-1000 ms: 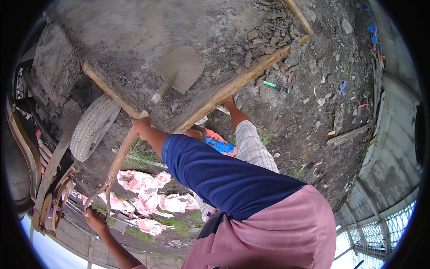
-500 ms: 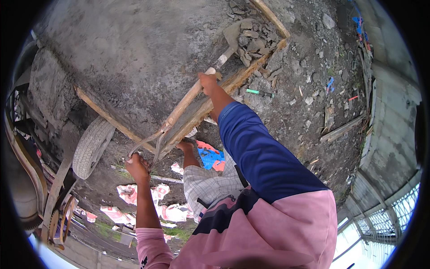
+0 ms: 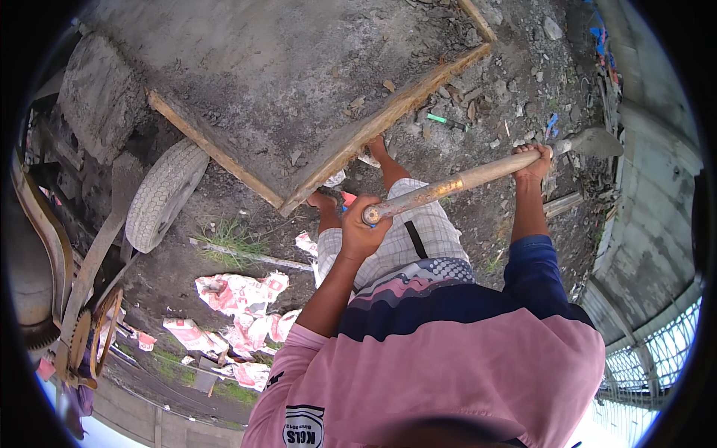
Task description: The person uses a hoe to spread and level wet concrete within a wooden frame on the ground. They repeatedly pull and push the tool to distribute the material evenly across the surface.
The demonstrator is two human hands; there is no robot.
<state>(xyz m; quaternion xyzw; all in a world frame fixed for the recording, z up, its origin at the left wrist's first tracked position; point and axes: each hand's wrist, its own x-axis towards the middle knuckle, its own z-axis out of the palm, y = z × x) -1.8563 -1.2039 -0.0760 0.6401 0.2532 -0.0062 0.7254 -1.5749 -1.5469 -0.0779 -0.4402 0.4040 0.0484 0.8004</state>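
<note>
A shovel (image 3: 455, 185) slants across in front of my body, its wooden handle worn and its grey metal blade (image 3: 595, 142) out to the far right. No rubble shows on the blade, though part of its face may be turned away. My left hand (image 3: 364, 226) is closed around the grip end of the handle, in front of my shorts. Farther along, close to the blade, my right hand (image 3: 533, 163) wraps the shaft with the arm stretched out.
A wooden frame (image 3: 388, 116) borders the grey dirt bed (image 3: 246, 67) ahead. At left stand a tire (image 3: 166, 196) and machinery with a toothed wheel (image 3: 77, 337). Torn sacks (image 3: 240, 295) litter the ground. A green-handled tool (image 3: 447, 122) lies among stones; a concrete wall (image 3: 650, 224) rises at right.
The shovel has swung from the frame's corner out to the right. The rubble heaped on its blade there is gone from view. Both hands have moved rightward with the handle.
</note>
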